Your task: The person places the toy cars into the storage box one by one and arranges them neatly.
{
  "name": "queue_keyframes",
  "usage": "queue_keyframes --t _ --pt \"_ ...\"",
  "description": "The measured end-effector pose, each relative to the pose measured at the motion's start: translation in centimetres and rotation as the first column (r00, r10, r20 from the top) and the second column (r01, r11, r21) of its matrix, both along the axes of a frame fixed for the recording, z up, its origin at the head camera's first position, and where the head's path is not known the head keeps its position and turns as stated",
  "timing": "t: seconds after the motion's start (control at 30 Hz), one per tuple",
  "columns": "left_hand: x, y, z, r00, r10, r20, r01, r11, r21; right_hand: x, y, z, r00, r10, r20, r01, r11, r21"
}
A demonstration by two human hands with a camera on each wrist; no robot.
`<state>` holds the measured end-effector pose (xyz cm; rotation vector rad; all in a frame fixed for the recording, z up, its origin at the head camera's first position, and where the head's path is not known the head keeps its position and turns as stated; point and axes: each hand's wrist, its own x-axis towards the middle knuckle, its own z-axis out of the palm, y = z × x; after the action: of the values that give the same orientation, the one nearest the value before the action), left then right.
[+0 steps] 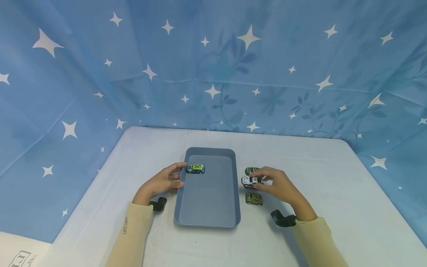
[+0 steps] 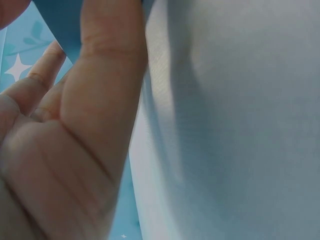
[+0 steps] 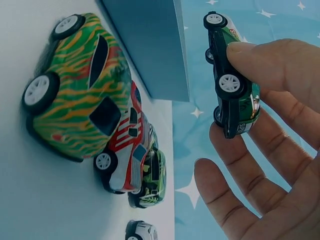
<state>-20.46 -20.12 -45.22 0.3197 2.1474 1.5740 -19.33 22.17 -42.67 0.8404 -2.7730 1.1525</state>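
A blue-grey tray (image 1: 210,200) lies on the white tabletop. In it, near the far left corner, stands a yellow-green and blue toy car (image 1: 195,169). My left hand (image 1: 163,180) touches the tray's left edge with relaxed fingers; the left wrist view shows them close against the blue wall (image 2: 57,25). To the right of the tray, my right hand (image 1: 275,181) pinches a white and green toy car (image 3: 232,75) between thumb and fingers, its black underside showing. Below it stand a tiger-striped toy car (image 3: 82,87), a red-and-white one (image 3: 127,150) and a green camouflage one (image 3: 154,177).
Another white toy car (image 3: 141,231) shows at the bottom of the right wrist view; in the head view it is hidden. A blue curtain with white stars (image 1: 213,74) hangs behind the table. White cloth (image 1: 213,248) covers the tabletop around the tray.
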Motion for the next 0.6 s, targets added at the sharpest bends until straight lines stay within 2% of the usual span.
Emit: queue_keyframes --t 0.4,0.6 --pt "0.0 0.1 0.0 1.000 0.014 0.008 -0.014 1.000 -0.014 0.0 -1.1 0.3 1.000 0.025 -0.014 -0.025 1.000 0.002" --pt "0.0 0.0 0.0 1.000 0.014 0.006 -0.014 1.000 -0.011 -0.2 -1.7 0.6 0.998 0.061 -0.031 -0.062 0.997 -0.035"
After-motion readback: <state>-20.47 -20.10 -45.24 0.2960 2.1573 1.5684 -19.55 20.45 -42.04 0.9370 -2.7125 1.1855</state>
